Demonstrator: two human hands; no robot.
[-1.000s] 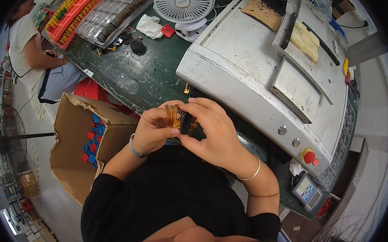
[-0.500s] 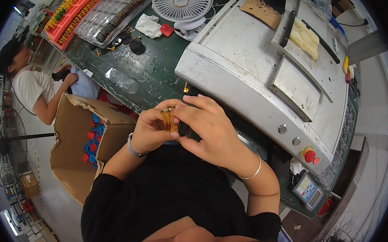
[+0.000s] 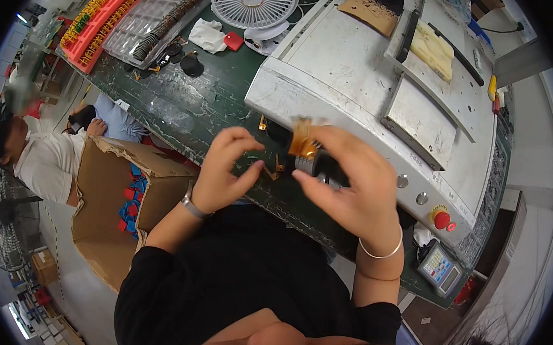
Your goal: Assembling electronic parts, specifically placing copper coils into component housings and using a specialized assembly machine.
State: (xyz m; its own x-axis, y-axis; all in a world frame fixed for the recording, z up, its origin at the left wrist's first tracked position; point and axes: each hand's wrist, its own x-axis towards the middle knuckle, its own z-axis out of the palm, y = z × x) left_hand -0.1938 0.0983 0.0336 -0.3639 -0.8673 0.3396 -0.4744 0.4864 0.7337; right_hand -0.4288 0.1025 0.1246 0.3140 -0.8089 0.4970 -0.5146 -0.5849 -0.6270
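In my right hand (image 3: pixel 359 185) is a small bundle of amber, film-like strips (image 3: pixel 303 141), gripped between thumb and fingers above the table's edge. Motion blurs the top of the bundle, and grey-black layers show at its lower end. My left hand (image 3: pixel 222 172) is raised to the left of it, thumb and forefinger apart with a gap between them. Close to its thumb tip are small gold-coloured pieces (image 3: pixel 279 166) on the dark green tabletop. Another gold piece (image 3: pixel 262 123) lies by the base of the white metal machine (image 3: pixel 282 86).
Left of me stands a cardboard box (image 3: pixel 103 224) holding blue and red pieces. A white fan (image 3: pixel 253 1), white tissue (image 3: pixel 208 36) and a red rack of yellow parts (image 3: pixel 93 38) are at the back. A calculator (image 3: pixel 439 270) sits at right. Another person (image 3: pixel 50 150) sits at far left.
My hands have moved apart. The right hand has carried the amber strips away to the right, and the left hand has let go of them. The other person has leaned lower.
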